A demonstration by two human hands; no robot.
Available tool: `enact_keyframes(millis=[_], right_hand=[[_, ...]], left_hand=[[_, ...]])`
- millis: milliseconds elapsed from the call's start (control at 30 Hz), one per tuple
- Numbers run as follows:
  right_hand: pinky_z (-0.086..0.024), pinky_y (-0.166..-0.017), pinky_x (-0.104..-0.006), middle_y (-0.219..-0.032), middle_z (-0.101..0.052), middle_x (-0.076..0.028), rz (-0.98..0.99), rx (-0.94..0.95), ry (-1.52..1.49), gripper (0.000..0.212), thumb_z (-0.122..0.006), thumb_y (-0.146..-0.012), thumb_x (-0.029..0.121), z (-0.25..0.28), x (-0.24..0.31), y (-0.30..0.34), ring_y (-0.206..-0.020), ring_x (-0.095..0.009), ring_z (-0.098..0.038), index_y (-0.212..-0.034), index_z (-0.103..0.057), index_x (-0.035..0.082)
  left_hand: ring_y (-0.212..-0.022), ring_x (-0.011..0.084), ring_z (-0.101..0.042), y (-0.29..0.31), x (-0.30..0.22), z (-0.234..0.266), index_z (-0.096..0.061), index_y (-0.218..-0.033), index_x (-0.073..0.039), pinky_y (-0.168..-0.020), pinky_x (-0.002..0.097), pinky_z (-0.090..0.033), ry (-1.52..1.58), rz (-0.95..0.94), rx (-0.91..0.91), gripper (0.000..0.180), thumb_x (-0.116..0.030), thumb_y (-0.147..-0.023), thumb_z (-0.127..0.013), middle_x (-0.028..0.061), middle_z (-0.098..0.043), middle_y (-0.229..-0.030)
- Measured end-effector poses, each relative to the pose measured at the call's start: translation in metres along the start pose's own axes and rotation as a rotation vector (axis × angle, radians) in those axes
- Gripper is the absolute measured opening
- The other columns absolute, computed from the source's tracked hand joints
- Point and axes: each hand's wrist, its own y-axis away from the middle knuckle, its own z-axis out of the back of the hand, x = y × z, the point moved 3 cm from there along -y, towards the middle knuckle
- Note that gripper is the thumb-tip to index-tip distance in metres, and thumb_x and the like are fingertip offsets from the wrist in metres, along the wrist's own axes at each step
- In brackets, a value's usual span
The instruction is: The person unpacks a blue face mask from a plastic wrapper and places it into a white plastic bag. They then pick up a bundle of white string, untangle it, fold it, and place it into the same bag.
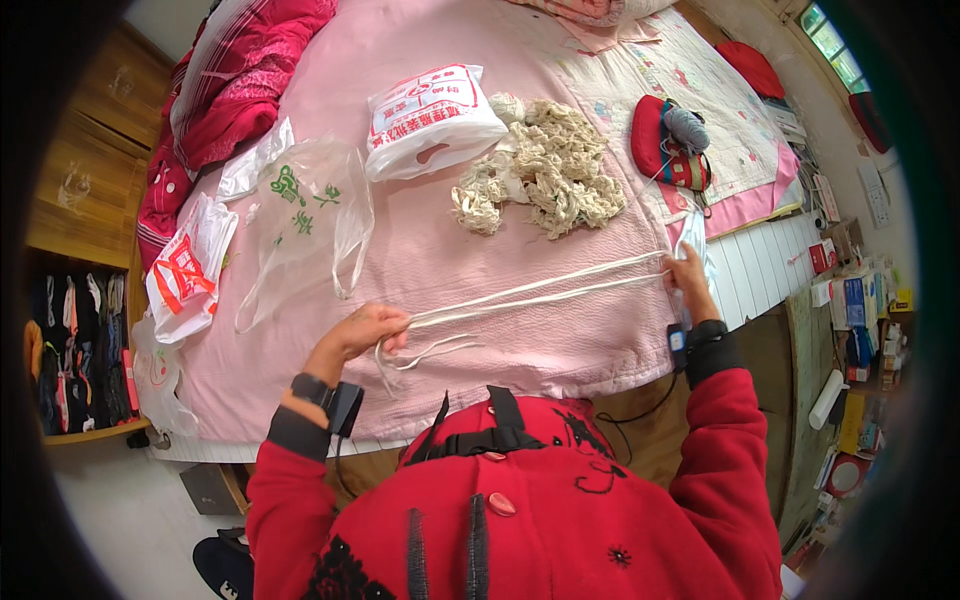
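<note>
White strands of cord or yarn [530, 291] stretch nearly level above the pink bed cover [500, 350], between my two hands. My left hand [366, 332] is closed on their left end, and loose tails hang below its fingers. At the right, the looped end of the strands passes round the closed fingers of my right hand [688, 278]. Beyond them lies a tangled heap of cream yarn or cloth strips [575, 175]. I cannot tell whether the strands join that heap.
A white plastic bag with red print [430, 125] lies left of the heap. A clear bag with green print [305, 225] and another white bag [187, 270] are farther left. At right sits a red knitted piece [652, 140] with a grey yarn ball [686, 130].
</note>
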Motion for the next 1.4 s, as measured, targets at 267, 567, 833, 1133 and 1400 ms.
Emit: enact_keyframes(millis=[267,567,833,1133,1400], right_hand=[[-0.043,-0.042,-0.0208,-0.065,-0.055,-0.004,0.064,-0.099,-0.082,0.035,-0.055,-0.081,0.009,0.058,0.026,-0.021,-0.046,-0.007,-0.048,-0.114,-0.047,0.000],[-0.051,-0.049,-0.0309,-0.076,-0.057,-0.007,-0.231,0.245,0.037,0.044,-0.051,-0.077,-0.001,0.021,-0.035,0.015,-0.056,-0.018,-0.060,-0.120,-0.043,0.005],[-0.045,-0.038,-0.0266,-0.064,-0.056,-0.011,0.114,-0.196,0.460,0.045,-0.046,-0.076,-0.005,0.083,0.002,-0.022,-0.049,-0.017,-0.057,-0.120,-0.040,0.001],[-0.034,-0.035,-0.0188,-0.063,-0.058,-0.001,-0.106,0.256,0.281,0.006,-0.057,-0.080,0.012,0.021,0.030,0.003,-0.042,-0.005,-0.046,-0.081,-0.055,0.006],[-0.034,-0.038,-0.0182,-0.061,-0.053,0.002,-0.057,0.251,0.090,0.008,-0.056,-0.081,0.014,-0.009,0.039,0.007,-0.043,-0.005,-0.044,-0.079,-0.052,0.008]], left_hand=[[-0.047,0.0045,-0.053,-0.047,-0.033,-0.017,-0.055,-0.084,-0.002,-0.045,0.0158,-0.044,0.004,-0.027,-0.009,0.017,-0.019,-0.086,-0.052,0.0039,-0.060,-0.068],[-0.044,0.0034,-0.050,-0.004,-0.008,0.014,-0.058,-0.086,-0.001,-0.042,0.0147,-0.042,0.025,0.052,-0.154,0.017,-0.017,-0.085,-0.054,0.0034,-0.059,-0.063],[-0.044,0.0032,-0.049,-0.027,-0.002,-0.012,-0.059,-0.092,0.001,-0.042,0.0146,-0.041,0.073,0.020,-0.003,0.019,-0.016,-0.084,-0.055,0.0029,-0.059,-0.063],[-0.049,0.0032,-0.051,0.022,0.050,0.043,-0.058,-0.095,0.001,-0.047,0.0150,-0.043,0.076,0.057,-0.167,0.020,-0.010,-0.079,-0.059,0.0031,-0.061,-0.071],[-0.045,0.0038,-0.050,0.070,0.076,0.082,-0.058,-0.087,-0.001,-0.043,0.0147,-0.040,0.142,0.103,-0.366,0.016,-0.015,-0.080,-0.059,0.0035,-0.060,-0.066]])
